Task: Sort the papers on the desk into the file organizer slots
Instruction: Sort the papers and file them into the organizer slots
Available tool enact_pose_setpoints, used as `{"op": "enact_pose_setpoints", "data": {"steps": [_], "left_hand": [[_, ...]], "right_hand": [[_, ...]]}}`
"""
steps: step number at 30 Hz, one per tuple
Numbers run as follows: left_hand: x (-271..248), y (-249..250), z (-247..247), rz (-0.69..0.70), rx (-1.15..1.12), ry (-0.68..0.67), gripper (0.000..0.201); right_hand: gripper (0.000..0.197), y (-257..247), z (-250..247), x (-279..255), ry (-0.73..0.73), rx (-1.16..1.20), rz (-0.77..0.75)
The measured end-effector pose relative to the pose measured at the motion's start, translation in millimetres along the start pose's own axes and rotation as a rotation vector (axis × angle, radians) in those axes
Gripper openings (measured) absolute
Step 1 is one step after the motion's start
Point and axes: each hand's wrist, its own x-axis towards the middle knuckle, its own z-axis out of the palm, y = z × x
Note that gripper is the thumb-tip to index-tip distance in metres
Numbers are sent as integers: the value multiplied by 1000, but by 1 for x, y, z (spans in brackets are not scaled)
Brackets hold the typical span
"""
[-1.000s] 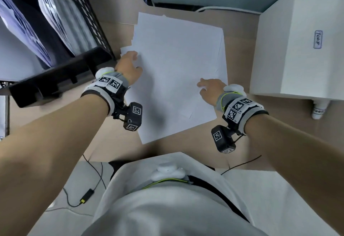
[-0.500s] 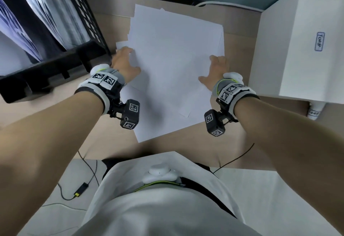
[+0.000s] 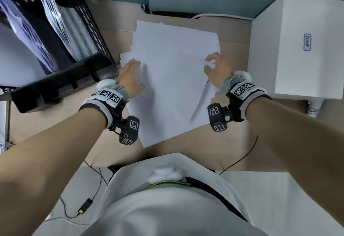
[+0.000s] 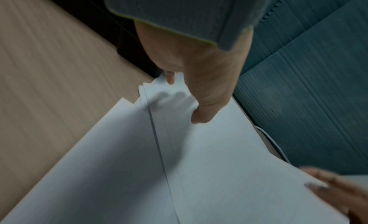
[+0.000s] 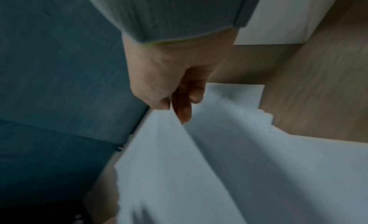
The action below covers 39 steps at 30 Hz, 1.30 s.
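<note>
The papers [image 3: 173, 79] lie in a loose stack on the worktop [image 3: 55, 124] just right of the organizer [image 3: 61, 84], the left hand [image 3: 130, 79] pinching their left edge and the right hand [image 3: 216, 68] pinching up the top sheet's right edge.

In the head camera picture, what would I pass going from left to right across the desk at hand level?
Black file organizer → left hand on the pile's left edge → stack of white papers → right hand pinching a sheet's right edge → white box.
</note>
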Motion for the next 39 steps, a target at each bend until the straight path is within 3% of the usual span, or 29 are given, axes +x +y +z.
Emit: {"op": "enact_pose_setpoints", "data": {"steps": [3, 6, 11, 13, 16, 18, 22, 26, 27, 31, 35, 39], "left_hand": [[-18, 10, -4, 204, 75, -146, 91], [-44, 13, -7, 322, 139, -206, 94], [-72, 19, -25, 456, 10, -8, 77], [-79, 27, -33, 511, -7, 12, 79], [-84, 36, -39, 511, 14, -29, 89], [-90, 40, -42, 479, -46, 23, 92], [-98, 49, -51, 453, -173, 185, 84], [-104, 60, -70, 344, -509, 391, 23], [-103, 61, -76, 309, -562, 438, 20], [-103, 62, -100, 214, -671, 495, 40], [-107, 52, -116, 285, -584, 412, 25], [-113, 42, -115, 254, -504, 404, 37]], "right_hand": [[42, -36, -12, -20, -12, 232, -63], [38, -71, -21, -45, 47, 505, -32], [25, -109, -28, -77, 37, 891, -8], [22, -117, -29, -89, 23, 1037, 2], [31, -123, -30, -99, -27, 1217, 17], [40, -126, -30, -108, -70, 1266, -26], [44, -132, -33, -119, -61, 1167, -102], [25, -139, -37, -127, 61, 901, -159], [19, -139, -38, -128, 85, 841, -175], [17, -130, -44, -124, 170, 719, -183], [26, -120, -42, -123, 181, 593, -200], [27, -114, -36, -121, 139, 516, -198]]}}
